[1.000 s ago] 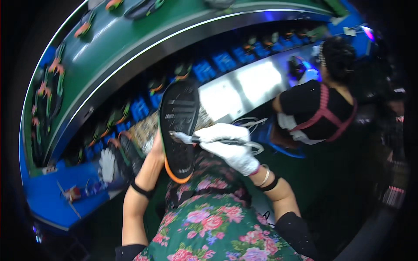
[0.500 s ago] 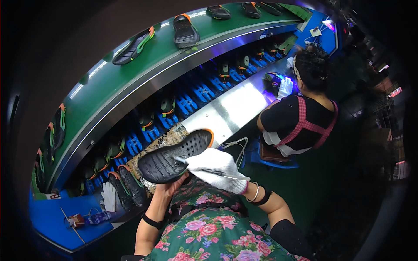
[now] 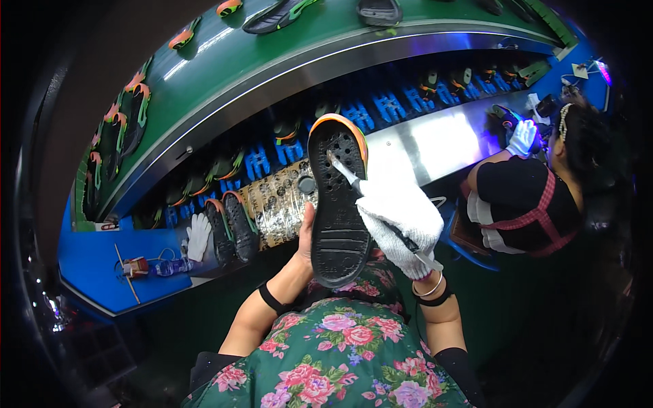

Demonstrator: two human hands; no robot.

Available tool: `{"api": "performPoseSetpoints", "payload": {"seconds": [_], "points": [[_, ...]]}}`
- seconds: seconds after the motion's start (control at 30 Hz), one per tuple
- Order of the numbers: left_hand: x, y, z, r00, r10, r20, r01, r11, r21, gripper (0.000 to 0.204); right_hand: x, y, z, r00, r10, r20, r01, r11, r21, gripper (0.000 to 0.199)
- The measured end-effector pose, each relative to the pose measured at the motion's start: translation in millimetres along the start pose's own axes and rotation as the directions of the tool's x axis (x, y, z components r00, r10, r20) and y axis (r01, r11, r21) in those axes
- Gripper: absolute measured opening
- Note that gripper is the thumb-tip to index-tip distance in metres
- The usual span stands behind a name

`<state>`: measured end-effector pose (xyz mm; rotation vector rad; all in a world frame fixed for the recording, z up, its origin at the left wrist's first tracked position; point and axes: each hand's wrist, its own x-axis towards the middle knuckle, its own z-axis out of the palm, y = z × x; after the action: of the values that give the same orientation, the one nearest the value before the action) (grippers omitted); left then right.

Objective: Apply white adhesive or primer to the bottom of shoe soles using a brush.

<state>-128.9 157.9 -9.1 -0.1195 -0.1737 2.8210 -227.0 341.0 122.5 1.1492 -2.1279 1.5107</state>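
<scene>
Green conveyor (image 3: 272, 54) is curving along the far side, carrying several black, green and orange shoe parts. Under it, the row of blue holders (image 3: 257, 163) is holding more parts. Bare steel benchtop (image 3: 442, 143) is sitting nearer; co-worker (image 3: 520, 190) is working at its right end, one gloved hand lit blue. Blue table (image 3: 88, 248) is occupying the left end. Taped cardboard packet (image 3: 275, 207) is lying beside a black pair (image 3: 241, 228) with orange-green edges.

Black shoe piece (image 3: 340, 228) is being held up in front of the floral apron, roughly lengthwise, orange-rimmed holed end away from the wearer, ribbed end near. Right hand (image 3: 401, 221), white-gloved, is closing its fingers around the brush (image 3: 345, 170). Left hand (image 3: 308, 238), bare, is gripping the piece, thumb along its left edge, other fingers mostly hiding behind.

Brush tip is pointing into the holed end; can't confirm contact. Status: reading it as mid-job, one piece being brushed and not yet set down. Ribbed end isn't showing any clear wet line, so can't tell what's covered or what's remaining. Same for the pair: can't tell if treated.
</scene>
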Motion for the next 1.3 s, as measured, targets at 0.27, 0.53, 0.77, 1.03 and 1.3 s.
{"api": "performPoseSetpoints", "payload": {"seconds": [0.27, 0.53, 0.77, 1.03, 1.3], "points": [[-14, -4, 2, 0.989, 0.106, -0.104, -0.087, 0.982, 0.167, 0.083, 15, -6, 30, 0.981, -0.072, 0.179, 0.088, 0.993, -0.08, 0.039], [-29, 25, -5, 0.973, 0.181, -0.142, -0.147, 0.964, 0.222, 0.085, 17, 3, 52, 0.996, -0.042, 0.082, 0.03, 0.99, 0.141, 0.042], [-22, 44, 9, 0.967, 0.196, -0.165, -0.163, 0.967, 0.195, 0.09, 28, -12, 68, 0.994, 0.021, 0.112, -0.05, 0.964, 0.26, 0.027], [-3, 60, 44, 0.988, 0.153, -0.029, -0.131, 0.915, 0.381, 0.108, 27, -16, 91, 0.984, -0.054, 0.173, 0.028, 0.988, 0.149, 0.029], [14, 64, 55, 0.963, 0.247, 0.108, -0.263, 0.949, 0.176, 0.109, 34, -12, 90, 0.971, -0.096, 0.218, 0.077, 0.993, 0.091, 0.027]]}}
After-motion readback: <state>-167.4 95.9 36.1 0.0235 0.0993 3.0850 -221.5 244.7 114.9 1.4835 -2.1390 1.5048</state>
